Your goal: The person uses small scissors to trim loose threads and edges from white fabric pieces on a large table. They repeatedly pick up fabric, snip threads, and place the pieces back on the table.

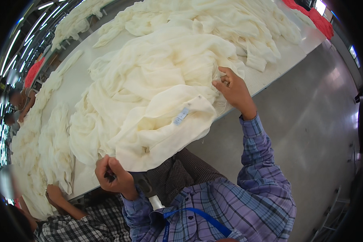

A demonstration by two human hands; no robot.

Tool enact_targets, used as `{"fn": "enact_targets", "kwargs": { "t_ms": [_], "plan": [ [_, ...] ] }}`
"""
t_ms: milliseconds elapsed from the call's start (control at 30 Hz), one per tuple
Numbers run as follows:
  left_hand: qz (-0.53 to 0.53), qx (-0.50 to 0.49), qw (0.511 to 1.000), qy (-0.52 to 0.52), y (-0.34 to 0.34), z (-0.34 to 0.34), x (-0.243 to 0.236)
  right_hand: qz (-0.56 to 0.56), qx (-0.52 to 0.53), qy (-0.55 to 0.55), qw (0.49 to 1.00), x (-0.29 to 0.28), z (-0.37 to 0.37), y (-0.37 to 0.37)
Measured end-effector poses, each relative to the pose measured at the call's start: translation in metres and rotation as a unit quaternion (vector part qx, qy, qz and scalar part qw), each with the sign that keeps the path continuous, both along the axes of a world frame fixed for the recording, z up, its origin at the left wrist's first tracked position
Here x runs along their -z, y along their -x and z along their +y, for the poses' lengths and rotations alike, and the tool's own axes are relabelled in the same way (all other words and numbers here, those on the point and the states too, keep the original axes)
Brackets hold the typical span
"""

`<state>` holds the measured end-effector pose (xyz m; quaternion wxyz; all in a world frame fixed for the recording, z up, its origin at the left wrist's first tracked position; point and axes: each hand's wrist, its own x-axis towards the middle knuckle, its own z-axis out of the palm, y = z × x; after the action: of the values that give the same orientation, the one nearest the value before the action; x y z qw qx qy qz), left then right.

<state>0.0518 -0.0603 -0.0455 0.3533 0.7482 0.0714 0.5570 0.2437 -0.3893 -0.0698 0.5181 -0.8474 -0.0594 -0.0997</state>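
Observation:
A cream garment (165, 117) of thin, crumpled cloth lies in front of me, its near edge hanging over the table's edge by my lap. A small pale blue label (181, 116) shows on it. My right hand (234, 90) is at the garment's right side, thumb and fingers closed on a gathered bit of its edge. At the near left corner of the cloth is my left hand (116, 177), curled closed. Something small and dark shows between its fingers, too hidden to name. Whether this hand also grips the cloth is hard to see.
More cream garments (238, 24) heap across the long white table (276, 70). To my left a co-worker's hand (56, 195) reaches to cloth at the table edge; other people work farther along. Red cloth (320, 24) lies at the far right. Grey floor (306, 113) extends to the right.

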Motion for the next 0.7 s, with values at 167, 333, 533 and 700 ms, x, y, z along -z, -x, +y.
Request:
{"fn": "enact_targets", "kwargs": {
  "t_ms": [167, 333, 533, 700],
  "plan": [
    [0.096, 0.340, 0.933, -0.069, -0.008, -0.051, -0.045, 0.000, -0.119, -0.252, 0.960, -0.006, 0.044, 0.029],
    [0.159, 0.424, 0.890, 0.051, -0.052, -0.081, -0.031, 0.015, -0.164, -0.467, 0.869, -0.004, 0.088, 0.058],
    [0.202, 0.406, 0.868, 0.200, -0.075, -0.087, -0.018, -0.004, -0.193, -0.475, 0.859, 0.007, 0.100, 0.066],
    [0.221, 0.382, 0.853, 0.278, -0.071, -0.075, -0.007, -0.036, -0.138, -0.459, 0.877, 0.009, 0.102, 0.070]
  ]
}}
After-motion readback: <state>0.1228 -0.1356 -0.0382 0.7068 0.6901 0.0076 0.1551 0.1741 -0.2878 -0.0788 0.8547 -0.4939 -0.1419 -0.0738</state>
